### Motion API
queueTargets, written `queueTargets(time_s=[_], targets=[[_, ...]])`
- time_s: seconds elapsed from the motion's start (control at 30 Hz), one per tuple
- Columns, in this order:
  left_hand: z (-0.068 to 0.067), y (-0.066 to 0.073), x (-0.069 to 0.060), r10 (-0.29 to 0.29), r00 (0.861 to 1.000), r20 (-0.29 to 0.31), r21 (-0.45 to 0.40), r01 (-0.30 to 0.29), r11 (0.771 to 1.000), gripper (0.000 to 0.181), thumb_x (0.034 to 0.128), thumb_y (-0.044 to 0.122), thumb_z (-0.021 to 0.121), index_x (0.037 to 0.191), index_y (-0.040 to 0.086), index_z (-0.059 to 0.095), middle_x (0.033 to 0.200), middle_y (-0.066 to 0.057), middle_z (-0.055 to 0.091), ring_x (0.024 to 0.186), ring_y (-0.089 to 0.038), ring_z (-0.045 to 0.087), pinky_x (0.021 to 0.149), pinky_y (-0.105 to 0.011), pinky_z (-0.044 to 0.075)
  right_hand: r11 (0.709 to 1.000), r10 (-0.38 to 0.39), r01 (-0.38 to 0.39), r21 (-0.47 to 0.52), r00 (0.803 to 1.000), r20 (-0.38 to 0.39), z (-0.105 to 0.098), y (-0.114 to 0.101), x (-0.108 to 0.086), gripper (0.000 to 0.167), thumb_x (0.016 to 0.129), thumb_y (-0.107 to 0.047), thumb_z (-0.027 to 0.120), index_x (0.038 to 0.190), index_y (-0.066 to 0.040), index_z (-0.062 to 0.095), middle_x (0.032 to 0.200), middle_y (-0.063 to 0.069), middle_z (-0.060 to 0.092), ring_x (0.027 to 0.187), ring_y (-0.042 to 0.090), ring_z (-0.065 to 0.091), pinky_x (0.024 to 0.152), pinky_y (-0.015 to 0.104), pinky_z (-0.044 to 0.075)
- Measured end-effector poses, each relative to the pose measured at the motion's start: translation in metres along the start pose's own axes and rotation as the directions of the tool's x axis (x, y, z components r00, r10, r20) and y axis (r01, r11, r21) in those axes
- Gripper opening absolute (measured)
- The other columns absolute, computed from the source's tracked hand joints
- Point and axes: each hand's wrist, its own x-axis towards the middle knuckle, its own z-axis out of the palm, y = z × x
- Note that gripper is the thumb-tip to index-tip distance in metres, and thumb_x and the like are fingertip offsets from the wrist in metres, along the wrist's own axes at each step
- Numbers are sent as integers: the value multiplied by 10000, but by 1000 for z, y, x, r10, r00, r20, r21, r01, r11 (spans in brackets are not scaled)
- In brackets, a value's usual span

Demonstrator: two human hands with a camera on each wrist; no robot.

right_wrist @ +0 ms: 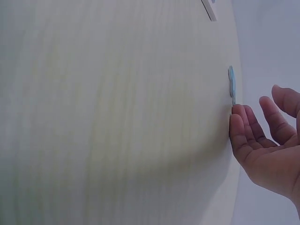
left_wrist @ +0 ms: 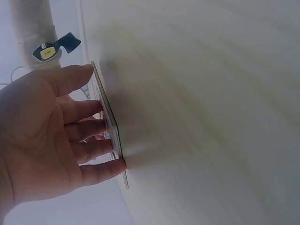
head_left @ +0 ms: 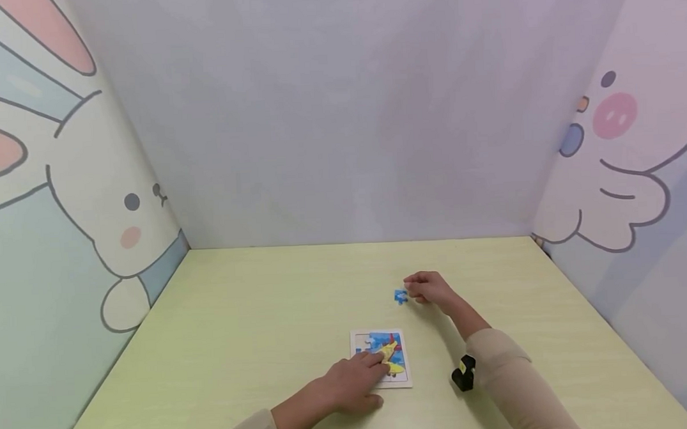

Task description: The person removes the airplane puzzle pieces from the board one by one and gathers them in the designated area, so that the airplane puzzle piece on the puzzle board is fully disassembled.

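A small framed jigsaw puzzle lies on the table, showing a yellow airplane on blue; pale bare backing shows at its upper left. My left hand rests its fingers on the puzzle's lower left part, hiding some of it. In the left wrist view, the extended fingers of that hand meet the thin board. Farther back lies a loose blue puzzle piece. Right beside it is my right hand. Seen from the right wrist, this hand has loosely bent fingers at the near end of the piece, pinching nothing.
The pale yellow table runs to a plain back wall. Side walls carry a cartoon rabbit and another cartoon animal. A black wrist device sits at the right sleeve.
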Motion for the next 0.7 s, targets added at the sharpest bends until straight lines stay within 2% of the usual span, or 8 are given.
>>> queueTargets(time_s=[0.2,0.37,0.5,0.7], targets=[[1,0,0,7,1000,-4,9,-7,1000,492,861,408,626,1290,188,527,1382,33,423,1251,-167,393,835,-382,465,1000,-18,18,22,999,31,5,-4,3,351,928,-128,569,1162,131,538,888,168,602,693,195,519,668,348,469],[0,1,1,0,1000,0,8,0,1000,500,863,409,624,1300,192,518,1392,39,412,1259,-165,383,840,-385,460,1000,-29,29,5,999,39,5,-10,0,357,933,-148,565,1170,117,537,986,217,596,824,248,568,725,380,486],[0,1,1,-9,1000,11,-3,9,1000,505,863,412,624,1306,195,514,1399,43,405,1265,-162,376,846,-398,457,999,-28,30,-30,999,46,7,-15,-5,350,923,-168,585,1161,88,558,999,170,602,887,274,573,752,393,489],[2,1,2,-6,1000,4,0,6,1000,502,855,409,633,1296,197,523,1388,36,417,1257,-164,385,829,-400,462,998,-52,55,-27,995,86,15,-19,-14,319,911,-136,596,1137,87,568,954,145,598,848,296,548,717,406,490]])
